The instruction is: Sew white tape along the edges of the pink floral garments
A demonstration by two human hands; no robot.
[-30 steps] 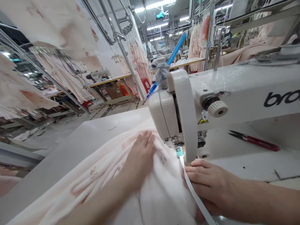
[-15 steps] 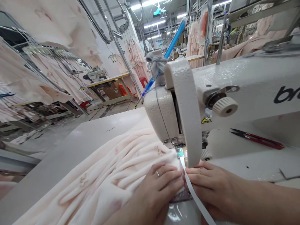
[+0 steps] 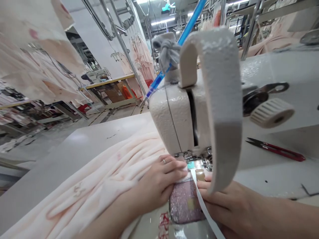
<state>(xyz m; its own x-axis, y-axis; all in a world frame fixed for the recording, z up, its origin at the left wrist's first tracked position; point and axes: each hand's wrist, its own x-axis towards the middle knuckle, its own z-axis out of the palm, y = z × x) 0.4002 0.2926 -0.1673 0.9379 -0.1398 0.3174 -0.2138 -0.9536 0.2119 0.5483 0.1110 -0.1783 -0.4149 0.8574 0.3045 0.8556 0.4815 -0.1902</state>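
My left hand (image 3: 159,179), a ring on one finger, rests on pale pink fabric (image 3: 104,179) with its fingers pressed together at the cloth's edge, just left of the presser foot. My right hand (image 3: 231,205) is right of the foot, partly hidden by the white guard (image 3: 225,126). Its fingers are bent together beside a narrow white tape (image 3: 204,207); what they hold is hidden. This tape runs down from a small turquoise piece (image 3: 191,165) at the foot of the sewing machine (image 3: 171,116). Between the hands shows a purplish glittery plate (image 3: 185,200).
Red-handled thread snips (image 3: 276,149) lie on the machine bed at the right. A blue pen (image 3: 190,25) is tucked into a grey cloth knot (image 3: 168,53) on the machine head. Behind are hanging pink garments (image 3: 142,54) and another sewing table (image 3: 109,83).
My left hand has moved up and left, away from my right hand, uncovering the purplish plate. The fabric has shifted away with it. The machine head looks larger and closer.
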